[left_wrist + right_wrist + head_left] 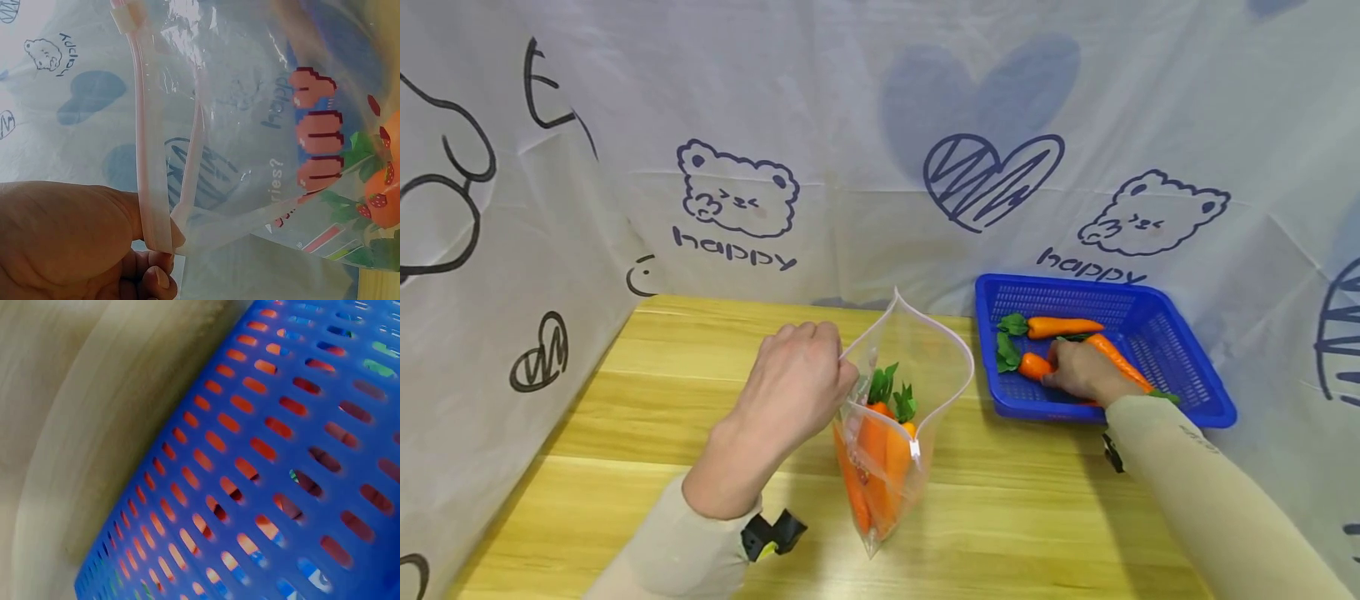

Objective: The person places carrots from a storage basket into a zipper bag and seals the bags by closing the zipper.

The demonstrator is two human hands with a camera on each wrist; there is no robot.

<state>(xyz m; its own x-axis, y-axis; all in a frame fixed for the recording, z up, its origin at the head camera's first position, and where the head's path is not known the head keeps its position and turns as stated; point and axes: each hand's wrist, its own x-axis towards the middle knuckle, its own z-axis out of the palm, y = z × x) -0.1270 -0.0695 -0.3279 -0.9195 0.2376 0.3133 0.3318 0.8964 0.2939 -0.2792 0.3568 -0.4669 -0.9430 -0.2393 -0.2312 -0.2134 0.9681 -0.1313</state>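
The left hand (790,387) is pinching the rim of a clear zip bag (912,475), likely soft and floppy. In the blue basket (1195,358), the right hand (1088,372) is touching a carrot (1036,367); I cannot tell if it is gripping. The carrot's fat, stiff middle should be giving a good hold.

The blue basket (382,565) filled the right of the view, its slotted wall slanting from the top edge down to the lower left. Carrots (247,467) showed orange through many slots, with darker red ones toward the right. Bits of green showed at upper right and lower left. The bench (125,419), tan and blurred, lay alongside.
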